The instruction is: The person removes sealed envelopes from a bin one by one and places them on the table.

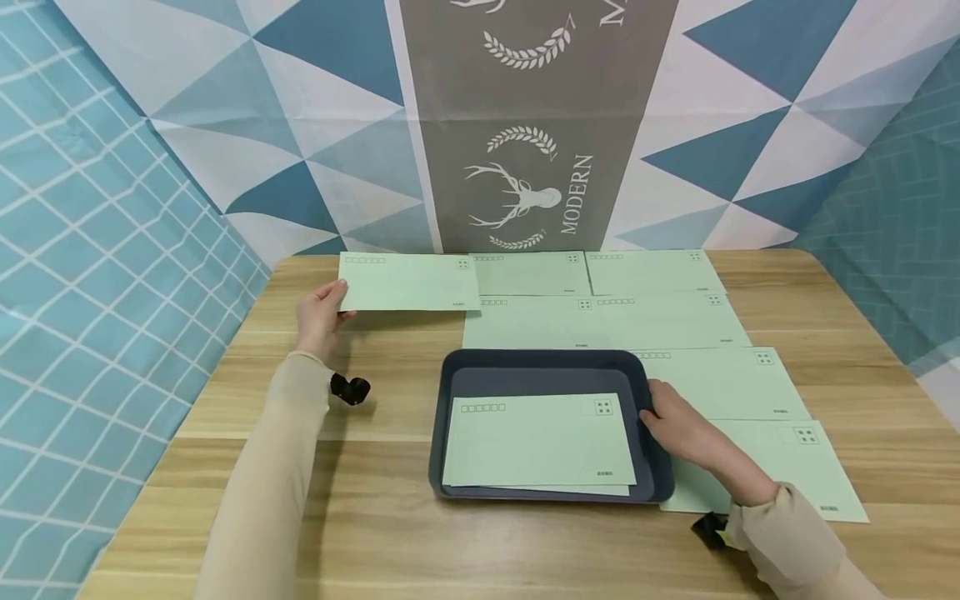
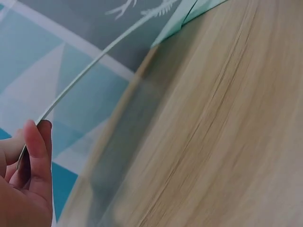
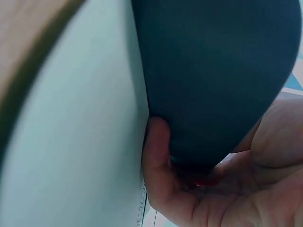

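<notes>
My left hand [image 1: 320,317] pinches the left edge of a pale green envelope [image 1: 408,282] at the back left of the table. In the left wrist view this envelope [image 2: 85,72] appears edge-on, raised above the wood, with the fingers [image 2: 40,156] at its end. A dark grey-blue tray [image 1: 536,381] is in the middle, holding a small stack of envelopes [image 1: 536,442]. My right hand [image 1: 686,425] grips the tray's right rim. Close up in the right wrist view, a finger [image 3: 157,156] lies against the tray wall [image 3: 218,71], beside a pale green envelope surface [image 3: 90,94].
Several envelopes lie in rows on the wooden table [image 1: 390,517], along the back [image 1: 652,271] and down the right side [image 1: 720,383]. Some are partly under the tray and right arm. A patterned cloth [image 1: 360,125] hangs behind the table's back edge.
</notes>
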Demonstrator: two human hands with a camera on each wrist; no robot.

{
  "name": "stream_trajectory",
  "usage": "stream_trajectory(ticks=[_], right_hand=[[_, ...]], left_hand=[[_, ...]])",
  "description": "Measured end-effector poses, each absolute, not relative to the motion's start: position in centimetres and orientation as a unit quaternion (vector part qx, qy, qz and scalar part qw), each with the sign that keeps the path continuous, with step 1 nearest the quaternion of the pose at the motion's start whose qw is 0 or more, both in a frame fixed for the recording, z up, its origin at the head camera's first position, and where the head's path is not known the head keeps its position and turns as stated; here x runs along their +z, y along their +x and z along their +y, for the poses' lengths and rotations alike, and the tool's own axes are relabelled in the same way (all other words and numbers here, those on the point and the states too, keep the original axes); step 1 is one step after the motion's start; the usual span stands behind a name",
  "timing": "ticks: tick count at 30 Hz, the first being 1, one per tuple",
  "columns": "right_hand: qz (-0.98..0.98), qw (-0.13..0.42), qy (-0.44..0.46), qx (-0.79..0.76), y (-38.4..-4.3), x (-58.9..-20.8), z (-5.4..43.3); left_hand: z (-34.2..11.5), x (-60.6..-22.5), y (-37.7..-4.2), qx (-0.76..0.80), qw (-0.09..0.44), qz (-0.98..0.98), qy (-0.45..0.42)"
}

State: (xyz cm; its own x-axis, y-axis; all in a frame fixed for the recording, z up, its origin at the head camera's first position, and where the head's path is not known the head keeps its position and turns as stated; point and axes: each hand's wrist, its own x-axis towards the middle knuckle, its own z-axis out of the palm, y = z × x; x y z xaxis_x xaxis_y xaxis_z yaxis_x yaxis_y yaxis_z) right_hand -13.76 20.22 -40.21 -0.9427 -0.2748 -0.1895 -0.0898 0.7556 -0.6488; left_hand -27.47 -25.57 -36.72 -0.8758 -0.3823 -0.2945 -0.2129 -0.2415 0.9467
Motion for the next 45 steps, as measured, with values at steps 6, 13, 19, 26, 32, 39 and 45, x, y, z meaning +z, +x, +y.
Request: stream_trajectory(ticks=[6,13,19,26,32,39,45], right_hand=[[0.926,0.137,-0.098,-0.339,-13.8,-40.2,20.3],[0.924,0.14,-0.095,-0.342,-13.8,-40.2,20.3],[0.926,0.14,-0.093,-0.339,-13.8,-40.3,20.3],[0.928,0.136,-0.092,-0.336,-13.7,-40.3,20.3],[0.926,0.138,-0.095,-0.339,-13.8,-40.3,20.2],[0.925,0.125,-0.105,-0.344,-13.9,-40.5,20.4],[0.923,0.125,-0.107,-0.347,-13.8,-40.5,20.4]], left_hand=[[-26.0,-37.1,-28.0,-0.746,0.049,-0.614,0.252],[-26.4,-38.4,-28.5,-0.767,0.037,-0.585,0.26],[-26.7,-39.7,-29.7,-0.795,0.064,-0.533,0.282],[-26.7,-40.3,-31.0,-0.824,0.095,-0.472,0.298],[-26.5,-40.4,-31.6,-0.82,0.119,-0.462,0.315],[-26.4,-40.4,-31.9,-0.822,0.12,-0.456,0.318],[-26.7,-40.5,-31.7,-0.811,0.102,-0.477,0.322]])
